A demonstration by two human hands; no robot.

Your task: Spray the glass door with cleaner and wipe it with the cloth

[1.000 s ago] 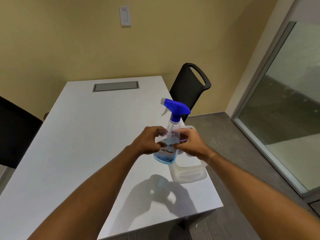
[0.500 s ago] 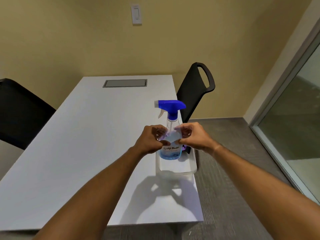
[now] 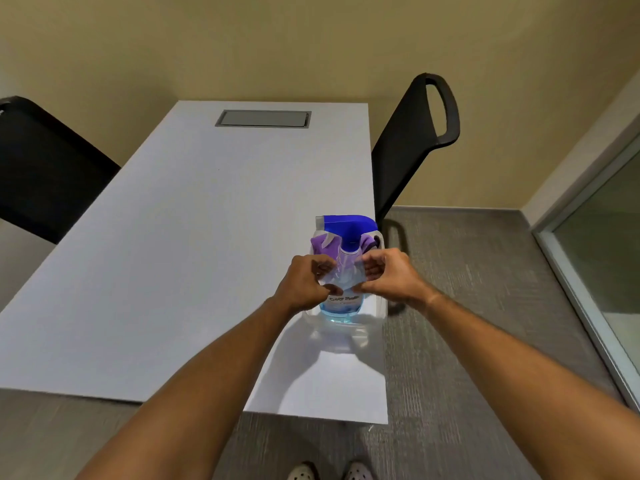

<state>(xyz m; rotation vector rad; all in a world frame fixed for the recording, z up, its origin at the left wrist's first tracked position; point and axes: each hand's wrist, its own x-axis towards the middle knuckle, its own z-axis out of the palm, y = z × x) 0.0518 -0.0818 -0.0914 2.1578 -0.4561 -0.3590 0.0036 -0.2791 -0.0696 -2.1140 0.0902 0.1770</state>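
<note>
The spray bottle (image 3: 343, 271) stands upright in a clear plastic bin (image 3: 379, 306) at the right edge of the white table (image 3: 173, 254), its blue trigger head (image 3: 346, 225) now seen almost from above, where half a second ago the view caught it more from the side. Left hand (image 3: 304, 284) and right hand (image 3: 388, 277) grip the bottle's clear body from either side, fingers curled and thumbs pressing toward each other on the near face, much the same hold as before. Behind the bottle, inside the bin, a purple cloth (image 3: 323, 245) shows clearly on both sides of the bottle's neck; earlier only a sliver of purple peeked out at the bottle's right. Blue liquid fills the bottle's lower part. A black chair (image 3: 412, 143) stands beyond the bottle to the right, another chair (image 3: 45, 168) far to its left across the table. The glass door (image 3: 602, 258) sits well to the bottle's right. The wall switch seen earlier has left the view, and shoes (image 3: 329, 472) now show at the bottom edge
</note>
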